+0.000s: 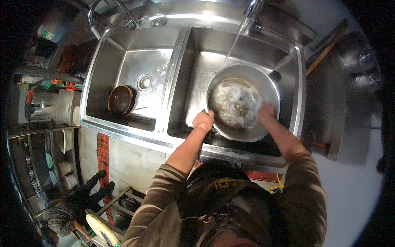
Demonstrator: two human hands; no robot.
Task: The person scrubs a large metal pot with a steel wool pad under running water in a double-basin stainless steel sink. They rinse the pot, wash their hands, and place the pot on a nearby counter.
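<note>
A large round metal pot (243,136) stands in the right basin of a stainless steel double sink, with cloudy, foamy water (234,102) inside. My left hand (203,119) is closed around the pot's left edge. Inside the pot, near its right wall, is my right hand (267,113), blurred; its fingers are partly hidden, and whether it holds anything cannot be made out. From the right faucet (251,18), a thin stream of water (233,46) falls near the pot's back rim.
The left basin (135,61) holds a dark brown bowl (120,100) and thin sticks (139,108) beside a drain (145,82). Another faucet (132,20) stands at the back left. Lower left, another person (61,216) is near a round pale board (101,228). Shelves (46,136) line the left side.
</note>
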